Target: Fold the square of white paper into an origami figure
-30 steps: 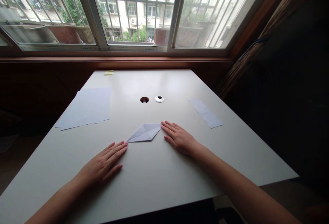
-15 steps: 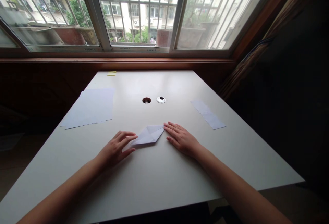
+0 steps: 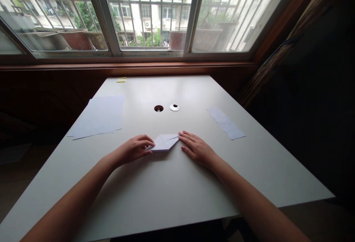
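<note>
A folded piece of white paper [image 3: 164,144] lies on the white table [image 3: 177,197] between my hands. My left hand [image 3: 138,147] has its fingers and thumb closed on the paper's left corner, with the near edge slightly raised. My right hand [image 3: 196,147] rests flat on the table, fingers stretched out, its fingertips touching the paper's right point. Creases run across the paper near the right fingertips. What lies under the left fingers is hidden.
Sheets of white paper [image 3: 98,116] lie at the table's left edge. A creased paper strip [image 3: 226,123] is on the right. A round hole [image 3: 158,108] and its metal cover [image 3: 174,107] sit beyond my hands. A yellow sticky note [image 3: 121,80] is at the far left.
My left hand has moved up and right, its fingers closing on the paper's left corner. The paper's near-left part is now folded over. My right hand stays at the right point.
</note>
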Tool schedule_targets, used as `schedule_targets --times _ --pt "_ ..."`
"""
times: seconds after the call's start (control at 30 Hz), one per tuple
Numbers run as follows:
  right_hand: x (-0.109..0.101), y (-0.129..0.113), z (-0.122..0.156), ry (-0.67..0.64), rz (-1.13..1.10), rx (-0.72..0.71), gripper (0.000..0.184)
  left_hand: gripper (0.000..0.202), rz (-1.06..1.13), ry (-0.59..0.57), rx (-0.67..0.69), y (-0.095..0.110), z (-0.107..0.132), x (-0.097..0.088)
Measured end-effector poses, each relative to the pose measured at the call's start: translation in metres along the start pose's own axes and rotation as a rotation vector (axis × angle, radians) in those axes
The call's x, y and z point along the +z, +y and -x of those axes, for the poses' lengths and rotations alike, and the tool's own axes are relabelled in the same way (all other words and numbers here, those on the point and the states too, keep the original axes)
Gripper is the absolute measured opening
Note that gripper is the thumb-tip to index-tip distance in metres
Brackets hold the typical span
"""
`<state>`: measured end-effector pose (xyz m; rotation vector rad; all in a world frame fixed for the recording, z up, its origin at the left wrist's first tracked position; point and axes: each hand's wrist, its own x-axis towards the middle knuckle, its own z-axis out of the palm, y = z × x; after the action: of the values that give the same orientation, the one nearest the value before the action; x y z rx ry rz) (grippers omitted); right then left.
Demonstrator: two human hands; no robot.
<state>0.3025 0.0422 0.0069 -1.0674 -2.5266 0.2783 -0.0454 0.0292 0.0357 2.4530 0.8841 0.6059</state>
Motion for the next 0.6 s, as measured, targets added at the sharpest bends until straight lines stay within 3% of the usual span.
schedule_targets --times 0.17,0.33,0.6 --pt "0.0 0.003 0.001 0.065 -0.006 0.033 0.047 0.023 -0.105 0.125 0.052 0.0 -0.01 0.009" --pt "-0.001 0.008 0.003 0.167 -0.111 0.039 0.032 0.023 -0.104 0.277 0.045 -0.002 -0.015 0.023" --pt "-0.004 0.009 0.002 0.297 -0.27 0.032 0.017 0.022 -0.062 0.291 0.004 -0.007 -0.007 0.031"
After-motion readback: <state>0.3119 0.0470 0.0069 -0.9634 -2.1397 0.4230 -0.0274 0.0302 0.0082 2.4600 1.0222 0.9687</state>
